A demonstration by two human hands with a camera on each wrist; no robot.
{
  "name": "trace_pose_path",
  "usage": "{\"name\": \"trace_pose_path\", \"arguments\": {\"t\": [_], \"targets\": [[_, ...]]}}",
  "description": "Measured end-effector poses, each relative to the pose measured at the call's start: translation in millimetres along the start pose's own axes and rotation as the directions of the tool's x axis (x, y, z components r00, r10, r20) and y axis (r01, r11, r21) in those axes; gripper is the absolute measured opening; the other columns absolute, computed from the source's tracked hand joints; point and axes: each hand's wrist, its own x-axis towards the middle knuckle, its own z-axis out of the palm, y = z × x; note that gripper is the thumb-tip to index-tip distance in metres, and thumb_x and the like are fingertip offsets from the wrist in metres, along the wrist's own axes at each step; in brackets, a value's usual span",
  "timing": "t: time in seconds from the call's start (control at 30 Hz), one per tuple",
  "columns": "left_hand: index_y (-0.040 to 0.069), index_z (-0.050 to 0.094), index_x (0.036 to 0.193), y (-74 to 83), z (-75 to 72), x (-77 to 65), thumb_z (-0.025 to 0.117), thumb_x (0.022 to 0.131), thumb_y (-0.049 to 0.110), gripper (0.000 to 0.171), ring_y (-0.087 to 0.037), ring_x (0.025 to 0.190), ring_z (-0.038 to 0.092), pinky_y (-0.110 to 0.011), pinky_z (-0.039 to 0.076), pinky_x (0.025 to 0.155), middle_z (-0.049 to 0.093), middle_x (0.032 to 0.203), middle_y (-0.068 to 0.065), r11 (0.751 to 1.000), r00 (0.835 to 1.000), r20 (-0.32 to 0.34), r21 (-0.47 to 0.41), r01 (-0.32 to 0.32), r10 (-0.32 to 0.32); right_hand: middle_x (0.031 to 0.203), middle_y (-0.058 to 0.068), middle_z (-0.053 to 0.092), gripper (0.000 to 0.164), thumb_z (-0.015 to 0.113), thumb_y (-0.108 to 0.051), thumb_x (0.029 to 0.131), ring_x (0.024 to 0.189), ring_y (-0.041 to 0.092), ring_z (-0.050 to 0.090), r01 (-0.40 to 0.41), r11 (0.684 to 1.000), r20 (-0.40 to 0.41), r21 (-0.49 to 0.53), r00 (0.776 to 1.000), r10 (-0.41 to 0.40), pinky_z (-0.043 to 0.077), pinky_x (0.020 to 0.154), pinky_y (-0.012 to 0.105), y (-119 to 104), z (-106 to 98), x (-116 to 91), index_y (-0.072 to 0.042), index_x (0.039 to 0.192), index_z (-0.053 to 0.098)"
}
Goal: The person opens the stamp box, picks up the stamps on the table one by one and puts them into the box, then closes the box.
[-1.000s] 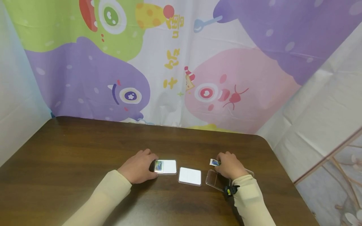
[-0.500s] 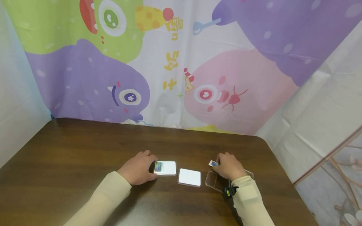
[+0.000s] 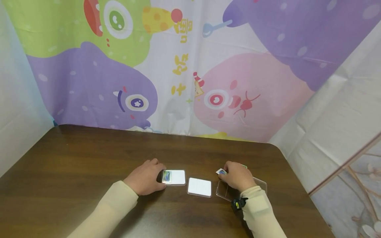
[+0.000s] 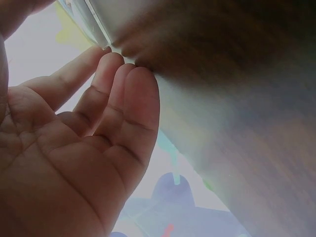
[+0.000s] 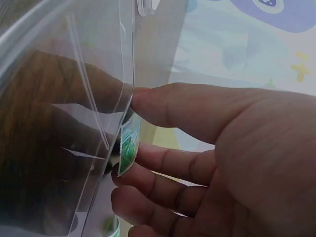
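My left hand (image 3: 146, 177) holds the left end of a flat clear case (image 3: 178, 177) on the table, thumb at the near edge and index finger at the far edge. Inside that case a postage stamp (image 3: 167, 177) lies beside a white card. In the left wrist view, my left fingers (image 4: 140, 94) reach the case's corner (image 4: 94, 24). My right hand (image 3: 238, 175) pinches a small stamp with a perforated edge (image 5: 129, 148) between thumb and fingers. Below it lies an empty clear lid or case (image 3: 224, 191), partly hidden by the hand.
Between the hands lies a second clear case with a white card (image 3: 199, 187). A green-edged piece (image 3: 244, 166) shows behind the right hand. The brown wooden table (image 3: 89, 155) ends at a cartoon-printed cloth (image 3: 175, 109). A black strap device (image 3: 239, 203) sits on my right wrist.
My right hand has shifted slightly left with the stamp, uncovering a green edge behind it and more of the empty clear case. The left hand stays in place on its case.
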Motion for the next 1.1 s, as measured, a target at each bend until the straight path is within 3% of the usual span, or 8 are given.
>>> {"name": "trace_pose_path", "arguments": {"t": [0.37, 0.6, 1.1], "targets": [[0.007, 0.069, 0.122, 1.7, -1.4, -0.8, 0.086, 0.081, 0.030, 0.050, -0.027, 0.099, 0.056, -0.047, 0.051, 0.084, 0.060, 0.109, -0.007, 1.000, 1.000, 0.010, -0.008, 0.009, -0.009, 0.085, 0.002, 0.066, 0.023, 0.081, -0.028, 0.090, 0.068, 0.017, 0.055, 0.015, 1.000, -0.021, 0.005, 1.000, -0.015, 0.046, 0.062, 0.036, -3.4, 3.0, -0.4, -0.010, 0.100, 0.070], [0.007, 0.069, 0.122, 1.5, -1.1, -0.3, 0.086, 0.081, 0.030, 0.050, -0.026, 0.097, 0.055, -0.046, 0.051, 0.083, 0.060, 0.108, -0.007, 1.000, 1.000, 0.008, -0.006, 0.010, -0.010, 0.085, 0.000, 0.066, 0.007, 0.072, -0.020, 0.097, 0.067, 0.016, 0.055, 0.035, 0.999, -0.051, 0.021, 0.998, -0.034, 0.044, 0.061, 0.035, -5.1, 2.5, 0.1, -0.013, 0.094, 0.070], [0.006, 0.069, 0.123, 2.2, -2.1, 0.3, 0.086, 0.081, 0.031, 0.051, -0.026, 0.098, 0.056, -0.047, 0.051, 0.085, 0.060, 0.109, -0.008, 1.000, 1.000, 0.015, -0.002, 0.018, -0.018, 0.083, 0.000, 0.066, 0.009, 0.074, -0.019, 0.095, 0.068, 0.017, 0.055, 0.053, 0.998, -0.107, 0.025, 0.993, -0.050, 0.043, 0.060, 0.035, -4.1, -0.6, 3.2, -0.014, 0.088, 0.069]]}}
